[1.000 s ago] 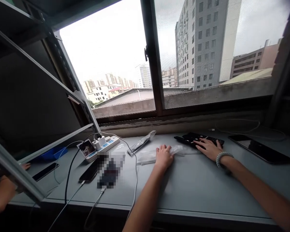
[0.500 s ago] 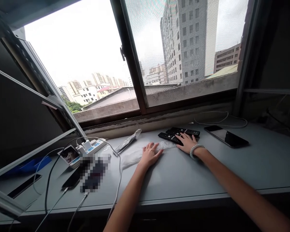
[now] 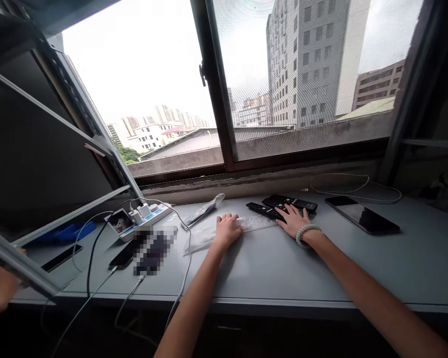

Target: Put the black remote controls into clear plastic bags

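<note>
My left hand rests on a clear plastic bag lying flat on the desk, its fingers curled and closed over the film. The bag stretches to the right towards my right hand, which wears a beaded bracelet. That hand lies flat with fingers spread, its fingertips touching black remote controls. One remote control points left from under the fingers; another remote control lies behind them. Part of the remotes is hidden by the hand. Behind my left hand is a wrapped dark item in a clear sleeve.
A black smartphone and a looped white cable lie to the right. On the left stand a power strip with chargers, phones on cables and a metal shelf frame. Another person's arm shows at the left edge.
My left hand's fingers have drawn in from spread to curled on the bag. The right hand stays over the remotes. Another person's arm has appeared at the left, and the view has shifted.
</note>
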Demonstrator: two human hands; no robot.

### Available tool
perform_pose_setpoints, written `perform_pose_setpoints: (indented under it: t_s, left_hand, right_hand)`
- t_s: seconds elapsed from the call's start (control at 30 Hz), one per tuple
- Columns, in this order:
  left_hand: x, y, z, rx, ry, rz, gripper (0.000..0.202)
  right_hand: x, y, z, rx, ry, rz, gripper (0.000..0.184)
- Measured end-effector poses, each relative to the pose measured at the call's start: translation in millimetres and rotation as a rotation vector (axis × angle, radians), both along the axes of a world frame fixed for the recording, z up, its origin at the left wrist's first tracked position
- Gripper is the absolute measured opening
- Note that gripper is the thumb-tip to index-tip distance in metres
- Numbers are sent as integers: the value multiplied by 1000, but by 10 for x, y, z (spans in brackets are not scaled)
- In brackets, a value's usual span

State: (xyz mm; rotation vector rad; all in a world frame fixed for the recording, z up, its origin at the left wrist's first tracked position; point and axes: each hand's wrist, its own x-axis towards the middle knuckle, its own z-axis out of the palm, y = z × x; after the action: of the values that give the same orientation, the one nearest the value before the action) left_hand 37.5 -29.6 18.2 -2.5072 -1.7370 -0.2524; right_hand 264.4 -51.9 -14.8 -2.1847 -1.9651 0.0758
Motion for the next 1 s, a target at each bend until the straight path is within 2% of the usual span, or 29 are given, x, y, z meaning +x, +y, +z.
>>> perform_pose_setpoints:
  t_s: [0.13,0.3,0.43,0.57,0.63,0.7,0.83,0.9,1.0]
  left_hand:
    - [-23,-24,48,24,8,50,31]
    - [-93,-10,77,27,0,225,28]
    - [-104,-15,113,106,-116,269,25]
    - [-14,-38,137,212,-327,181,23]
    - [44,-45,102,189,-426,80,28]
    - [89,-49,33,113,-477,-22,43]
    - [128,-54,-127,-156,-361,-182,82]
    - [136,-50,-169,-257,-270,-213,80]
    - [143,-34,-158,-238,-186,-213,60]
  right_hand:
    - [-3,-6,18,70,-23,-26,48]
    - [19,-6,41,160,34,-70,42]
    - [53,16,-6,226,58,-98,39]
    - [102,45,-56,279,61,-88,38]
    - [118,48,-53,280,67,-75,40]
    - [118,42,-28,272,72,-72,40]
    - [87,15,49,241,84,-85,38]
    - [66,2,80,225,89,-89,38]
    - [40,-11,109,202,93,-86,39]
